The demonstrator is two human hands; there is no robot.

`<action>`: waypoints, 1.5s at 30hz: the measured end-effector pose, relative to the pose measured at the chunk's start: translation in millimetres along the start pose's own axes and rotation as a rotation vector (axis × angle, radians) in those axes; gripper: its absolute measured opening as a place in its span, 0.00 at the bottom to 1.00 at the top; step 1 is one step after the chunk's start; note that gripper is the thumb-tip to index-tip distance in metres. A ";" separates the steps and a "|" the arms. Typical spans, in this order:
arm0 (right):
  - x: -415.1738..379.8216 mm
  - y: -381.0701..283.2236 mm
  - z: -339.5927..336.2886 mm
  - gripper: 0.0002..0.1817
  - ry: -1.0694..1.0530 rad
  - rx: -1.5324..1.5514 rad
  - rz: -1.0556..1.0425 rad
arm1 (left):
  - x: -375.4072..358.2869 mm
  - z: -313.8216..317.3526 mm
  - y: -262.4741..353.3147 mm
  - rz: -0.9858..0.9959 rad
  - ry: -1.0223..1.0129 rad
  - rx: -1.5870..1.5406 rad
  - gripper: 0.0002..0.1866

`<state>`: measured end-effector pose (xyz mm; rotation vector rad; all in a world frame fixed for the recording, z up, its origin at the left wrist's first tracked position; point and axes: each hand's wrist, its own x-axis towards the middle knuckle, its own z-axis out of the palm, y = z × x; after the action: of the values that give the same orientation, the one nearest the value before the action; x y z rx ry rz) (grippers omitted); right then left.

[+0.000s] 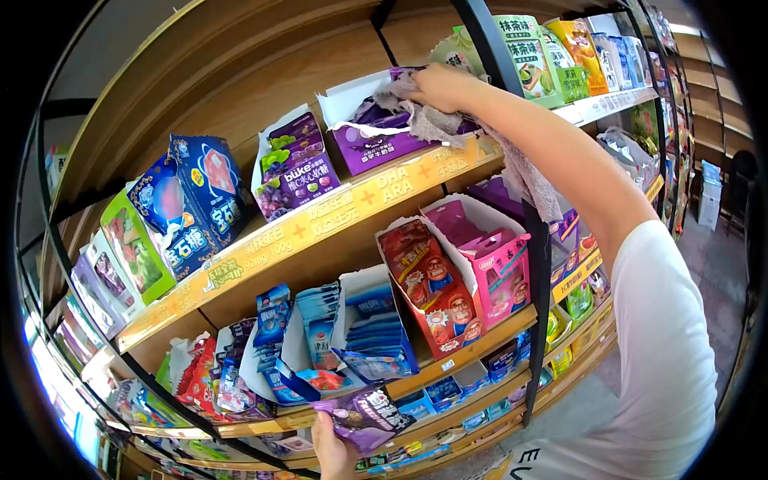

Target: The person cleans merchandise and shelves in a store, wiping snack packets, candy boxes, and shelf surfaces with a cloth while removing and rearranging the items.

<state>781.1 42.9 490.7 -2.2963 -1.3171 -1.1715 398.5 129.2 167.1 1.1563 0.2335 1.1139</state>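
Observation:
My left hand [333, 450], low in front of the shelves, is closed on the edge of a purple candy packet [366, 418] with white lettering. My right hand [445, 86] reaches up to the top shelf, its fingers closed on a crumpled grey cloth [438, 125]. The cloth lies over the right side of an open purple candy box [376, 150], and a long end hangs down past the shelf edge. Purple packets show inside that box, partly hidden by the cloth. Beside it on the left stands a purple box with grape pictures [294, 178].
Blue candy boxes [210, 188] stand further left on the top shelf. Below are a red box [432, 288], a pink box [506, 276] and a box of blue packets [372, 340]. A black upright post [538, 288] divides the racks. Green packages [528, 64] stand right of it.

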 end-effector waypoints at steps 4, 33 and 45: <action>19.3 29.1 26.3 0.15 0.378 0.299 0.150 | 11.0 5.6 18.0 0.063 -0.145 0.058 0.22; 65.3 -49.9 36.5 0.14 0.107 0.163 -0.262 | -20.2 -43.2 33.8 0.109 0.225 -0.119 0.26; 40.2 -42.9 -20.2 0.22 -0.149 0.210 -0.293 | -24.8 -36.7 41.9 0.081 0.119 -0.114 0.22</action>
<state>746.6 80.3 526.4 -2.1250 -1.7878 -0.8994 338.2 130.7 175.8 1.0066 0.2139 1.2532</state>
